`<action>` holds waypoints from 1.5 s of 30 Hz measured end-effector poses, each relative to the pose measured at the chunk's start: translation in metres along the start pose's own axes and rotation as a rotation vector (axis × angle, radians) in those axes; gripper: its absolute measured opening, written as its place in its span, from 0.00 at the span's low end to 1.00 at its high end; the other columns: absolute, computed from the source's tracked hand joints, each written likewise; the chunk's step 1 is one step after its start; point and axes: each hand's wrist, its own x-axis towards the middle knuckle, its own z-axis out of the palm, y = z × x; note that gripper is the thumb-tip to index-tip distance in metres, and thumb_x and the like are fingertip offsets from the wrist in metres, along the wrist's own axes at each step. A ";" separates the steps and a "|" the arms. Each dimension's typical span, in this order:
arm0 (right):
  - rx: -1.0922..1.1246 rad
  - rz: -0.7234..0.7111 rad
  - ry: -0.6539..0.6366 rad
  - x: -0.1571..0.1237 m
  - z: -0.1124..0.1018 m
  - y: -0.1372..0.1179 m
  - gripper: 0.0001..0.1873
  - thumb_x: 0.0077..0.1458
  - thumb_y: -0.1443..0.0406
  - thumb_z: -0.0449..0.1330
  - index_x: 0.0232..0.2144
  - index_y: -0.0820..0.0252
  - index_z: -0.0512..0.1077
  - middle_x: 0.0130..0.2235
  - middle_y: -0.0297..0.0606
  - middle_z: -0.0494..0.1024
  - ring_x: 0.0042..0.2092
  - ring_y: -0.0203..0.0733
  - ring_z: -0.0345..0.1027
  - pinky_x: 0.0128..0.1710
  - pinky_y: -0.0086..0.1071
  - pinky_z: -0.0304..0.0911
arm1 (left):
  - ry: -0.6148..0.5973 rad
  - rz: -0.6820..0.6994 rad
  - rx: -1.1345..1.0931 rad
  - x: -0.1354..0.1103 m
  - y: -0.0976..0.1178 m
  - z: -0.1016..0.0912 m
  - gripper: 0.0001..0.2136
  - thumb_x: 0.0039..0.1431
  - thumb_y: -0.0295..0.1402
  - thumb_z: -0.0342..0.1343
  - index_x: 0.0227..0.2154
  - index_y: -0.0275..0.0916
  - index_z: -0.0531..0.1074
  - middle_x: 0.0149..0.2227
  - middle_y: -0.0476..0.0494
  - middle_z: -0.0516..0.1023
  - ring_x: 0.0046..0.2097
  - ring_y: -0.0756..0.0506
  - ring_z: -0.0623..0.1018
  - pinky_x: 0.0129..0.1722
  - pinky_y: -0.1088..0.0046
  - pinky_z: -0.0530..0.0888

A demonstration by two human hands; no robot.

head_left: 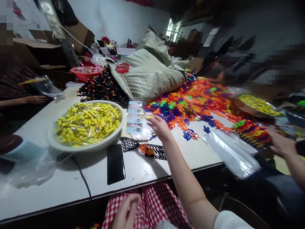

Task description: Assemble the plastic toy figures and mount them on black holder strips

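My right hand [160,128] reaches across the table with its fingertips pinched on a small yellow stick-like piece [149,117]. Just left of these fingers lies a strip of light-blue printed cards [134,122], on clear plastic bags [140,136]. My left hand [126,210] rests low over the red-and-white checked cloth on my lap, somewhat blurred, its fingers loosely apart and holding nothing I can see. Below my right wrist lie a black perforated strip [159,151] and an orange figure-shaped piece [145,149]. A white basin [51,135] of yellow wrapped pieces [88,124] stands to the left.
A black phone [116,163] lies near the table edge. Behind are a pile of black pieces [102,87], a large grey-green sack [150,71] and heaped orange and blue pieces [190,105]. Plastic bags [232,152] overhang the edge at right. Other people's hands [282,143] show at both sides.
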 end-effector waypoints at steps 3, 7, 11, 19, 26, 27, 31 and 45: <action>0.110 0.020 0.369 -0.064 -0.080 -0.002 0.16 0.32 0.62 0.69 0.28 0.58 0.74 0.30 0.31 0.77 0.35 0.33 0.70 0.37 0.27 0.63 | 0.241 0.101 0.379 0.032 0.034 -0.024 0.20 0.55 0.42 0.45 0.48 0.37 0.66 0.46 0.35 0.71 0.48 0.38 0.70 0.50 0.58 0.67; 0.121 0.195 0.663 -0.146 -0.149 0.013 0.19 0.30 0.60 0.69 0.30 0.59 0.74 0.26 0.31 0.75 0.28 0.31 0.68 0.27 0.23 0.62 | 0.466 -0.224 0.921 0.094 0.071 -0.037 0.38 0.49 0.47 0.50 0.59 0.29 0.49 0.53 0.25 0.63 0.53 0.29 0.64 0.49 0.49 0.63; 0.122 0.382 0.643 -0.207 -0.183 0.028 0.21 0.30 0.60 0.69 0.31 0.60 0.74 0.26 0.33 0.76 0.26 0.33 0.68 0.25 0.25 0.63 | 0.501 -0.488 1.041 0.142 0.082 -0.034 0.38 0.46 0.51 0.51 0.56 0.30 0.54 0.54 0.25 0.62 0.55 0.30 0.62 0.50 0.52 0.63; 0.034 0.394 0.557 -0.225 -0.229 0.053 0.24 0.38 0.55 0.65 0.38 0.61 0.72 0.22 0.31 0.72 0.25 0.37 0.68 0.26 0.29 0.64 | 0.625 -0.564 1.029 0.158 0.092 -0.014 0.35 0.42 0.49 0.52 0.51 0.30 0.57 0.54 0.21 0.61 0.55 0.28 0.61 0.48 0.48 0.62; -0.807 0.086 0.330 -0.113 -0.216 0.065 0.17 0.51 0.62 0.49 0.42 0.62 0.69 0.40 0.42 0.73 0.41 0.42 0.68 0.41 0.36 0.64 | 0.591 -0.527 1.073 0.161 0.079 -0.023 0.33 0.43 0.49 0.51 0.49 0.29 0.59 0.53 0.22 0.63 0.54 0.27 0.62 0.48 0.46 0.61; -0.872 0.070 0.316 -0.093 -0.210 0.067 0.18 0.51 0.64 0.49 0.43 0.63 0.68 0.44 0.45 0.71 0.45 0.43 0.66 0.45 0.36 0.62 | 0.576 -0.527 1.076 0.161 0.077 -0.025 0.33 0.44 0.50 0.49 0.49 0.29 0.59 0.53 0.21 0.63 0.54 0.27 0.62 0.48 0.45 0.60; -1.060 0.041 0.306 -0.026 -0.187 0.075 0.23 0.48 0.70 0.51 0.49 0.63 0.67 0.54 0.49 0.64 0.53 0.49 0.56 0.53 0.39 0.49 | 0.504 -0.513 1.104 0.159 0.075 -0.031 0.34 0.47 0.52 0.46 0.51 0.30 0.58 0.52 0.20 0.63 0.55 0.26 0.61 0.48 0.40 0.57; -1.235 -0.004 0.265 -0.046 -0.174 0.079 0.10 0.52 0.65 0.51 0.31 0.61 0.72 0.35 0.43 0.72 0.40 0.45 0.63 0.42 0.35 0.56 | 0.496 -0.232 0.979 0.124 0.079 -0.031 0.28 0.58 0.44 0.41 0.57 0.31 0.53 0.55 0.26 0.60 0.56 0.30 0.60 0.54 0.39 0.49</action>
